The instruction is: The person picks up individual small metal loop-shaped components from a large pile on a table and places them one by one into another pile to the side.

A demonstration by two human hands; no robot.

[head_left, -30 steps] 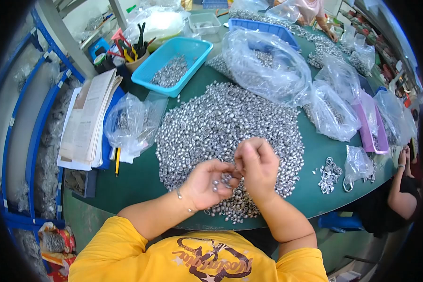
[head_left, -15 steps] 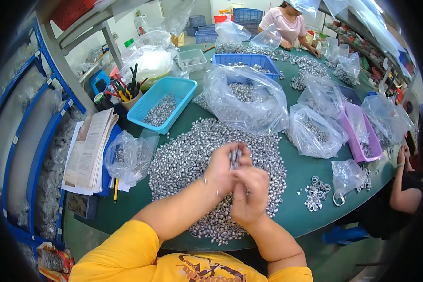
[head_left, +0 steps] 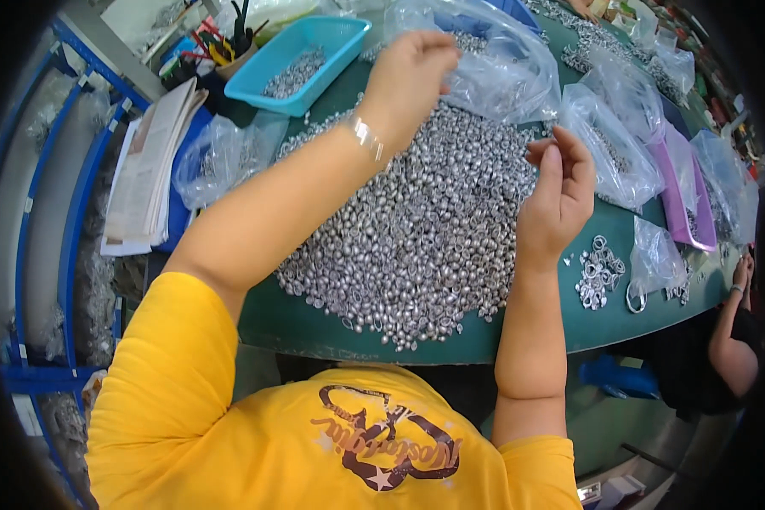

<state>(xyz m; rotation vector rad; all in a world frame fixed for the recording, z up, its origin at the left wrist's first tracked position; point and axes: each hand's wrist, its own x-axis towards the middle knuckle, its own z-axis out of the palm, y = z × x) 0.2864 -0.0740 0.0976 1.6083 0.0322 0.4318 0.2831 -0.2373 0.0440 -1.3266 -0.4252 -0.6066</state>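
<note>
Around the silver-grey heap of metal pieces (head_left: 416, 229), the tabletop (head_left: 265, 319) is dark green; beyond the heap to the left is a turquoise basin (head_left: 293, 104), and right of the heap a lilac tray (head_left: 678, 183). Left of the heap, off-white newspapers (head_left: 147, 174) carry grey print, with a bright blue shelf frame (head_left: 75, 225) farther left. Nearest the wearer's side of the heap, the yellow shirt (head_left: 289, 442) bears a dark brown design with pale stars.

A broad, loose mound of small, rounded, silvery pieces (head_left: 425, 229) is spread on the green tabletop (head_left: 289, 325), close to its near edge. The pieces are jumbled at all angles, and hollow openings are shown by some. Just beyond the mound, more are held in a crumpled, clear plastic bag (head_left: 512, 85).
</note>
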